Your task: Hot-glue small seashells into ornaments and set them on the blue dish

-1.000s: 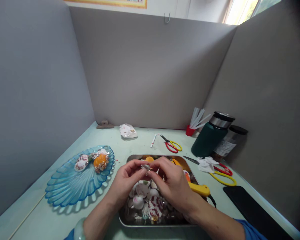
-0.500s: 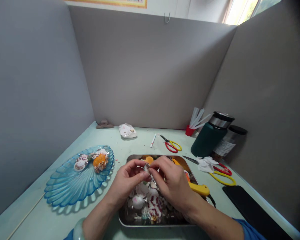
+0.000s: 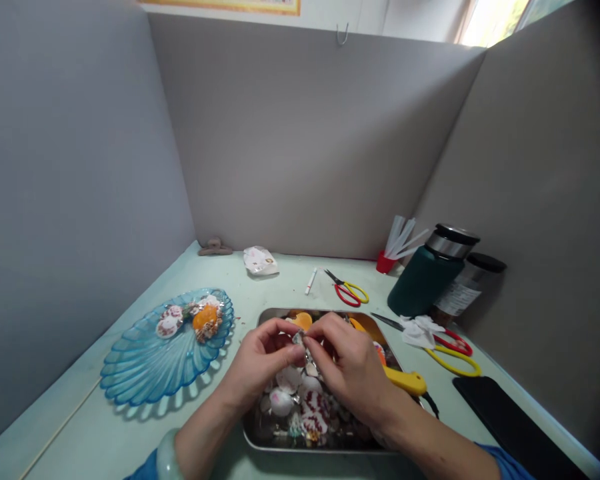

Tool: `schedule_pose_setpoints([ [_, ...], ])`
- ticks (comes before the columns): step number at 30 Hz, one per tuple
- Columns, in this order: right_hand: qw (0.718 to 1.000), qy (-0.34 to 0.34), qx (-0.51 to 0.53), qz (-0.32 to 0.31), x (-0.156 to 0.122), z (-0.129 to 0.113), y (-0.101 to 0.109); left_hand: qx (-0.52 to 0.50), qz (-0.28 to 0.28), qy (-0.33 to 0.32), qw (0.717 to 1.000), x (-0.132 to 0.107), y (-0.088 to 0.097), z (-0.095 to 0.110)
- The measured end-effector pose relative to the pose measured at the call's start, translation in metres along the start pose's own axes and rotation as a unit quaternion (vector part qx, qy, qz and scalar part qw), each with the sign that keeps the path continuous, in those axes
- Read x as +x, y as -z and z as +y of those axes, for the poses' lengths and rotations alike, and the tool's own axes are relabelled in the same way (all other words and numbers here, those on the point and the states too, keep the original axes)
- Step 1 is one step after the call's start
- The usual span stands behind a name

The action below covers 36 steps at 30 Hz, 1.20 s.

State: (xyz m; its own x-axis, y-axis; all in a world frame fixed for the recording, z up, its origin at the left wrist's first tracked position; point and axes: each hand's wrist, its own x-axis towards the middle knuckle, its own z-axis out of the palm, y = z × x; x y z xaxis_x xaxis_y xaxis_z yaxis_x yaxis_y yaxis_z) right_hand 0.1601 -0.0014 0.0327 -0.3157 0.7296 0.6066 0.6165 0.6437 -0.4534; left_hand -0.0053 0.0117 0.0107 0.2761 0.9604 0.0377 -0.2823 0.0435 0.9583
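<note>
My left hand (image 3: 260, 363) and my right hand (image 3: 347, 367) meet above a metal tray (image 3: 260, 440) full of seashells (image 3: 300, 400). Both pinch one small greyish shell (image 3: 300, 339) between their fingertips, just over the tray's middle. White, red-speckled and orange shells lie under the hands. A yellow-handled tool (image 3: 407, 381) lies at the tray's right edge, partly hidden by my right hand.
A blue shell-shaped glass dish (image 3: 150, 363) with a few shells (image 3: 195, 319) sits to the left. Behind the tray lie a white marker (image 3: 311, 281) and red-yellow scissors (image 3: 347, 292). To the right: larger scissors (image 3: 450, 350), tissue (image 3: 420, 331), green flask (image 3: 427, 273), dark jar (image 3: 473, 283), black phone (image 3: 505, 417). Grey partitions enclose the desk.
The hands have stayed together on the small shell and turned it slightly, fingers shifting. The view has shifted a little to the left.
</note>
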Motion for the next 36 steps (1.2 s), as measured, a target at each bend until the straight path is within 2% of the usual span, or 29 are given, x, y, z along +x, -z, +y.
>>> schedule_pose_setpoints([
  [4, 1.0, -0.002, 0.009, -0.017, 0.0, 0.0, 0.001, -0.023, 0.0, -0.005, 1.0, 0.0, -0.002, 0.002],
  [9, 0.999, -0.017, 0.045, 0.007, -0.001, 0.0, 0.0, -0.063, -0.014, -0.017, 0.998, 0.0, -0.002, 0.002],
  [13, 0.997, 0.022, 0.068, -0.008, 0.0, 0.0, 0.001, -0.104, -0.03, -0.037, 0.993, 0.001, 0.0, -0.001],
  [17, 0.999, 0.037, 0.027, 0.002, 0.004, -0.002, 0.001, -0.125, -0.047, -0.045, 0.99, 0.001, 0.003, -0.003],
  [22, 0.999, 0.042, -0.007, -0.007, 0.023, -0.012, 0.014, -0.119, -0.048, -0.057, 0.99, 0.001, 0.0, -0.001],
  [24, 1.0, 0.02, -0.005, 0.002, 0.038, -0.019, 0.018, -0.07, -0.038, -0.056, 0.995, 0.0, -0.004, -0.002],
  [25, 1.0, 0.01, -0.002, -0.027, 0.047, -0.022, 0.017, -0.024, -0.033, -0.06, 0.997, 0.0, -0.006, -0.003],
  [27, 0.996, 0.02, -0.023, -0.086, 0.065, -0.03, 0.007, 0.117, -0.038, -0.093, 0.988, -0.003, -0.009, -0.006],
  [29, 0.986, 0.047, -0.08, -0.139, 0.084, -0.037, -0.013, 0.252, -0.059, -0.153, 0.954, -0.006, -0.01, -0.01],
  [31, 0.963, 0.087, -0.161, -0.198, 0.101, -0.043, -0.039, 0.341, -0.075, -0.193, 0.917, -0.009, -0.01, -0.011],
  [34, 0.948, 0.113, -0.191, -0.23, 0.122, -0.052, -0.081, 0.389, -0.084, -0.204, 0.895, -0.011, -0.009, -0.01],
  [36, 0.936, 0.131, -0.204, -0.256, 0.132, -0.059, -0.108, 0.364, -0.086, -0.196, 0.906, -0.012, -0.008, -0.009],
])
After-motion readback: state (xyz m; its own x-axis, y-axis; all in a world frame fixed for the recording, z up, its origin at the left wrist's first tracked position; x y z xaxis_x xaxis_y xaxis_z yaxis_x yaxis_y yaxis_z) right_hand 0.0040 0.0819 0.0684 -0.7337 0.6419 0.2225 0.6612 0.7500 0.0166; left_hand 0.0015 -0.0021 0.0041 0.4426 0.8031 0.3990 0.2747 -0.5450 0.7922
